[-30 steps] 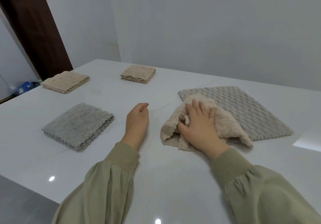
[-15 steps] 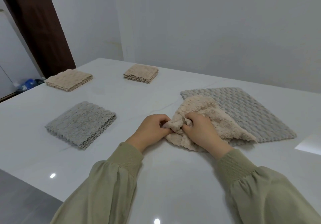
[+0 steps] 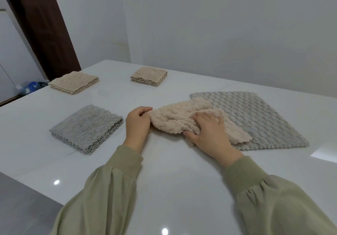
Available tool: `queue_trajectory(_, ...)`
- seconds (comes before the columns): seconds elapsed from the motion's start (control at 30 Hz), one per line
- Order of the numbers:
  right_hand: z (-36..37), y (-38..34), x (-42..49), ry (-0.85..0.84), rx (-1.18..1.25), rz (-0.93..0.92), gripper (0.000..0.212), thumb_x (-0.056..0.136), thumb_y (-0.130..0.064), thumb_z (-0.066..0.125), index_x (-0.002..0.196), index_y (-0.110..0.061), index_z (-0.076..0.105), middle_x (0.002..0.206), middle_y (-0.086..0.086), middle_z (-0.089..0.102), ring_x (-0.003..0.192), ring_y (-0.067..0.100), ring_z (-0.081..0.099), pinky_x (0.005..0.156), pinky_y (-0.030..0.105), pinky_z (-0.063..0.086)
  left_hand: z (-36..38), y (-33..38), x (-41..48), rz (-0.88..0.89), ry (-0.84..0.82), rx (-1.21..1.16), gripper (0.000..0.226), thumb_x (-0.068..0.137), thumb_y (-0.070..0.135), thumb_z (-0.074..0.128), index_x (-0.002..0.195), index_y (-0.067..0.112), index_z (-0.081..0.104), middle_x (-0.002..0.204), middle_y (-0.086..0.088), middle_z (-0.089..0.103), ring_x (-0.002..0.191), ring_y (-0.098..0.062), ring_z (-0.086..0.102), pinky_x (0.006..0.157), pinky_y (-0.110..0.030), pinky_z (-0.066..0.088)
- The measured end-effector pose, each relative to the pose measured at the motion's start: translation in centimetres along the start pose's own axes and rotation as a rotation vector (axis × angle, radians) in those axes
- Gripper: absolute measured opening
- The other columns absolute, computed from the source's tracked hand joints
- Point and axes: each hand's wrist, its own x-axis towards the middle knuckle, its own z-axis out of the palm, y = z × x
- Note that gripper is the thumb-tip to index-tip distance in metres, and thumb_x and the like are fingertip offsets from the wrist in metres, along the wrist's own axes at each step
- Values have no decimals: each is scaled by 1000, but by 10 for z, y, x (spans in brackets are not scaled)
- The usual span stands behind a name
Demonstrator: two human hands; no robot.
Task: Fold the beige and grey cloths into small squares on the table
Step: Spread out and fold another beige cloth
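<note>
1. Head view: we look down on a glossy white table (image 3: 164, 180), both arms in olive-green sleeves (image 3: 116, 183) reaching over it.
2. The crumpled beige cloth (image 3: 175, 121) lies bunched at mid-table between the two hands, its right part draped over the near-left corner of the flat grey cloth (image 3: 264, 118), which is spread open on the right.
3. The left hand (image 3: 136, 125) has its fingers curled tight together, pinching the cloth's left edge against the thumb.
4. The right hand (image 3: 209, 134) lies on top of the cloth, fingers (image 3: 202, 115) a little apart and bent into the pile, thumb at the near edge with a fold gathered between thumb and forefinger.
5. To the left sits a folded grey cloth (image 3: 87, 128), a layered square well apart from the hands.
6. Farther back we see two folded beige squares, one at the far-left edge (image 3: 73, 82) and one toward the far centre (image 3: 149, 76).
7. Behind the table stand a pale wall (image 3: 218, 34) and a dark brown door frame (image 3: 42, 25).
</note>
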Motion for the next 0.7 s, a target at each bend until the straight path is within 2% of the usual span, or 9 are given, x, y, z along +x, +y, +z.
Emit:
queue_trajectory(0.07, 2, 0, -1, -41, 15, 3, 59, 88, -56, 50, 137, -23, 43, 144, -5, 42, 137, 16, 30, 114, 52, 7, 3, -1, -6, 128, -106, 120, 39, 90, 9, 38, 116, 19, 65, 130, -3, 57, 122, -16, 47, 109, -35, 35)
queue_trajectory(0.13, 3, -2, -3, -40, 112, -55, 53, 90, -49, 51, 135, -21, 45, 140, -2, 47, 130, 17, 38, 113, 45, 20, 11, 0, -14, 421, -185, 393, 43, 93, 24, 36, 128, 15, 57, 143, -4, 45, 135, -18, 31, 115, -34, 19)
queue_trajectory(0.2, 2, -6, -4, 35, 331, -70, 44, 92, -37, 55, 131, -18, 51, 132, -1, 54, 123, 16, 46, 106, 31, 30, 22, 3, -24, 559, -310, 618, 52, 89, 40, 33, 134, 19, 52, 147, 1, 41, 140, -18, 23, 116, -44, 12)
queue_trajectory(0.3, -1, -4, -4, 149, 510, 13, 35, 93, -24, 53, 127, -15, 54, 129, -1, 55, 123, 13, 46, 102, 22, 32, 34, -1, -29, 567, -457, 925, 48, 91, 45, 39, 134, 27, 49, 137, 6, 49, 134, -17, 31, 115, -49, 9)
queue_trajectory(0.37, 0, 1, -4, 198, 439, 6, 32, 93, -23, 52, 123, -13, 56, 129, 1, 55, 125, 17, 44, 107, 30, 32, 35, 0, -27, 589, -429, 1046, 34, 91, 36, 47, 123, 27, 56, 123, 3, 54, 123, -20, 41, 109, -46, 20)
queue_trajectory(0.47, 1, 3, -4, 280, 341, -30, 36, 88, -25, 47, 117, -8, 59, 131, 9, 55, 128, 25, 42, 111, 49, 28, 27, 3, -13, 471, -188, 1120, 18, 87, 19, 49, 100, 20, 60, 109, -4, 60, 110, -27, 49, 88, -39, 35)
queue_trajectory(0.57, 2, 3, -2, 341, 152, 10, 47, 88, -31, 35, 125, -9, 54, 140, 10, 48, 136, 26, 35, 115, 52, 14, 15, 1, -1, 276, 14, 1143, 33, 89, 19, 49, 121, 19, 55, 127, -8, 53, 121, -30, 41, 100, -47, 31)
queue_trajectory(0.63, 5, 5, -1, 219, 1, 84, 51, 94, -34, 32, 140, -12, 38, 151, 9, 31, 143, 26, 20, 114, 54, 4, 17, 3, -6, 364, 25, 1111, 45, 93, 26, 43, 138, 22, 41, 145, -4, 39, 137, -27, 26, 110, -59, 14)
queue_trajectory(0.7, 12, 8, 0, 44, -100, 155, 57, 98, -41, 27, 149, -16, 18, 158, 7, 13, 146, 25, 6, 113, 56, -2, 28, 5, -17, 507, -93, 1065, 50, 97, 34, 31, 146, 26, 28, 155, 0, 24, 145, -23, 9, 112, -61, 3)
